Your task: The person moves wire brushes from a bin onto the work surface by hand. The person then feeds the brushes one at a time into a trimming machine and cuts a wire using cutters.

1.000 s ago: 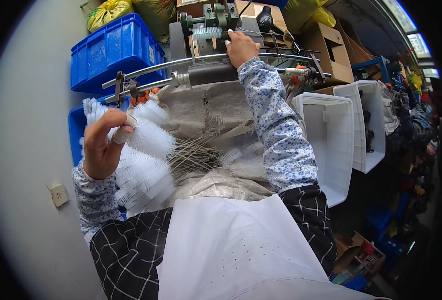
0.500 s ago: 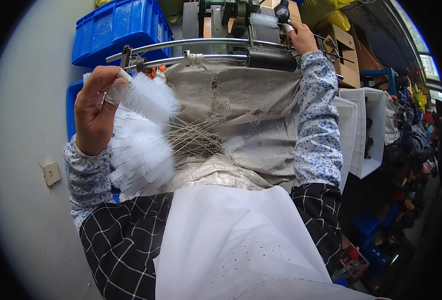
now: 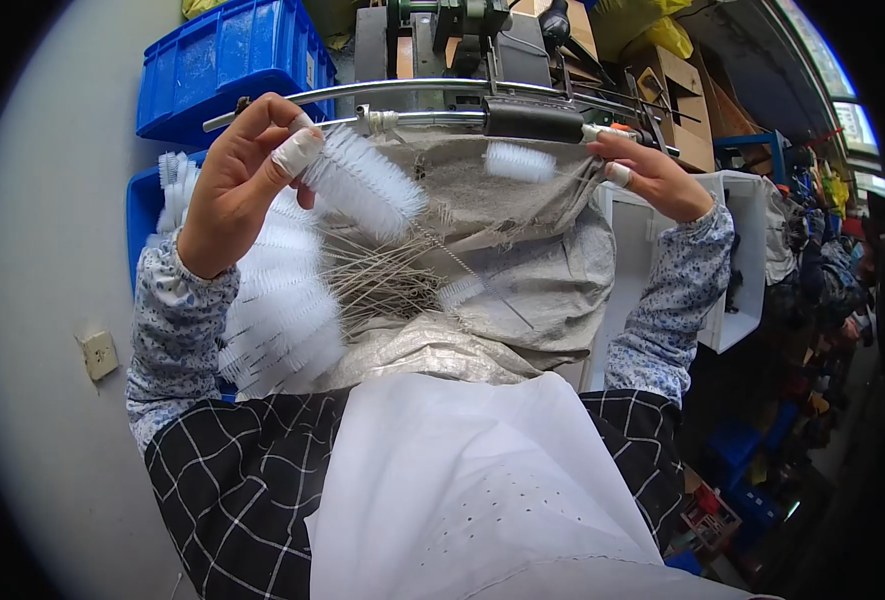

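Observation:
My left hand (image 3: 242,185), with white tape on its fingers, pinches the tip of a white bottle brush (image 3: 367,185). The twisted wire stem of that brush slants down to the right, over the cloth. In my right hand (image 3: 657,175), the taped thumb and fingers close on the thin wire of a smaller white brush (image 3: 519,162), whose bristles point left. Below my left hand lies a heap of white bottle brushes (image 3: 277,300), their wire stems (image 3: 387,280) crossing toward the middle. A small brush head (image 3: 459,292) rests at the end of those stems.
A grey woven cloth (image 3: 552,270) drapes across my lap area. Metal rails (image 3: 422,118) with a black roller (image 3: 532,120) run in front of a machine (image 3: 452,25). Blue crates (image 3: 232,70) stand at left, white bins (image 3: 742,240) and a cardboard box (image 3: 677,90) at right.
My right hand has come down from the machine with the small brush, now near the cloth's right edge. My left hand has moved right, bringing its brush out over the stems.

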`<state>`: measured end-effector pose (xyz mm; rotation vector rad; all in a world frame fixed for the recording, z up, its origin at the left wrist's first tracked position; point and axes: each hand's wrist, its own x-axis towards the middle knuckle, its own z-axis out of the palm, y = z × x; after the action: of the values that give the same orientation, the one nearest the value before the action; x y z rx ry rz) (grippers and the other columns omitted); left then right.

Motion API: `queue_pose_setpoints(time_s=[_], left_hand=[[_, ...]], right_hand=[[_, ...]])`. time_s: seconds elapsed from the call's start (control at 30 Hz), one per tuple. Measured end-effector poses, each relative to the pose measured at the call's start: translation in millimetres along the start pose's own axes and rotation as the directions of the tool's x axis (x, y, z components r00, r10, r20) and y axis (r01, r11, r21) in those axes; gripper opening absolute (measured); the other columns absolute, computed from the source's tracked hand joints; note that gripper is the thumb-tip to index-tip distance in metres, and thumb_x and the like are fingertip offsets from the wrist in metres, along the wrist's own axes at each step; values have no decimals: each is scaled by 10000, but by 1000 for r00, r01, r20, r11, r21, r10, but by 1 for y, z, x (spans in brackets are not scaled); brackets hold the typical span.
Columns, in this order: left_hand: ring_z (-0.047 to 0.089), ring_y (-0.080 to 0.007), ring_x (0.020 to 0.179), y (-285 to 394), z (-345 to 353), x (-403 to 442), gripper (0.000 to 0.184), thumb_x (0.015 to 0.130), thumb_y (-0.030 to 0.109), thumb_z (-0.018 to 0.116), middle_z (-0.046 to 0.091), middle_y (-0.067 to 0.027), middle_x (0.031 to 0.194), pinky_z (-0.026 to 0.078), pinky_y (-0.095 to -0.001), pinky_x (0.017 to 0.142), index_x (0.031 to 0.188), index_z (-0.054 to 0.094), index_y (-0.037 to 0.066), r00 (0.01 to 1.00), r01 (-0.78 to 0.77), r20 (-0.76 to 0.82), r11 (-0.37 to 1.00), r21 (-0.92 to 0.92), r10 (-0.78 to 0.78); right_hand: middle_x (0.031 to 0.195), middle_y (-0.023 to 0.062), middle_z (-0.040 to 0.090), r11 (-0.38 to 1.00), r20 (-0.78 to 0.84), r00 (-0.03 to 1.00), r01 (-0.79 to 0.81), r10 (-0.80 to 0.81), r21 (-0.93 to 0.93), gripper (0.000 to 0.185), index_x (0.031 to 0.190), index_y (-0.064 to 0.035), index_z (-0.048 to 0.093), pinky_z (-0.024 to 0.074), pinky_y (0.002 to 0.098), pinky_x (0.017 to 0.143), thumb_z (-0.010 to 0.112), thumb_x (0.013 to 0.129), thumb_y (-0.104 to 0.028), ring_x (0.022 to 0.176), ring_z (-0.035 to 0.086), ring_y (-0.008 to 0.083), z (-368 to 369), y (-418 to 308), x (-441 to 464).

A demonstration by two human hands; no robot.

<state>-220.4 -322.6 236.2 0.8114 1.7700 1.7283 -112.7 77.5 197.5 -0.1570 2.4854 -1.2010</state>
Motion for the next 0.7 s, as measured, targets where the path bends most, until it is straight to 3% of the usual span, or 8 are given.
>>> queue_pose_setpoints(time_s=[0.13,0.2,0.27,0.33,0.43,0.47,0.57,0.7], left_hand=[[563,-122,658,-6,41,13,127,809,54,508,561,-69,762,476,-229,574,911,436,29,997,-25,77,990,141,14],[599,-212,786,-14,47,6,202,757,-36,502,577,-120,802,470,-288,665,937,426,17,992,-71,125,922,380,25],[548,-128,677,-9,32,0,164,843,112,475,546,-88,809,442,-222,552,967,407,30,985,-76,170,865,495,-11],[548,-162,726,-1,12,-13,245,870,203,429,540,-95,848,435,-254,600,1044,382,37,995,73,13,842,534,-95],[487,-188,621,-9,-30,-40,277,822,198,492,515,-101,783,386,-296,572,1021,416,20,993,115,-120,510,853,-23],[465,-186,571,-20,-42,-50,239,785,151,537,505,-101,742,376,-302,526,965,455,18,997,25,-46,330,944,56],[456,-188,557,-27,-49,-71,180,742,114,562,502,-97,692,375,-294,532,862,491,0,923,247,-64,456,855,-380],[456,-175,549,-30,-38,-76,150,746,101,559,514,-81,648,371,-281,533,827,503,-12,932,356,-232,588,726,-278]], right_hand=[[1044,135,511,918,201,912,303,-357,254,414,1187,1,358,412,307,816,376,886,-282,942,514,206,87,-72,31],[910,57,516,747,333,927,-96,-174,658,380,1154,-10,392,419,257,751,366,894,-286,855,513,113,113,-106,36],[898,69,535,690,206,952,7,-226,724,347,1121,-29,436,421,249,711,388,887,-281,794,520,118,133,-97,53],[877,68,561,918,-167,965,246,-202,311,284,1102,-100,484,428,263,689,435,866,-250,791,526,155,112,-75,75],[886,21,581,825,-620,768,-241,-160,-511,276,1097,-206,517,398,310,735,462,827,-222,835,507,191,54,-16,116],[896,0,582,702,-650,741,-371,-171,-608,289,1101,-240,517,378,325,760,457,819,-223,856,497,192,43,7,128],[898,-14,580,596,-633,773,-485,-50,-640,284,1092,-276,523,335,331,784,434,823,-245,866,480,159,34,19,144],[909,-22,575,599,-620,783,-477,-42,-643,283,1095,-300,516,325,337,794,420,832,-252,890,473,154,35,21,154]])
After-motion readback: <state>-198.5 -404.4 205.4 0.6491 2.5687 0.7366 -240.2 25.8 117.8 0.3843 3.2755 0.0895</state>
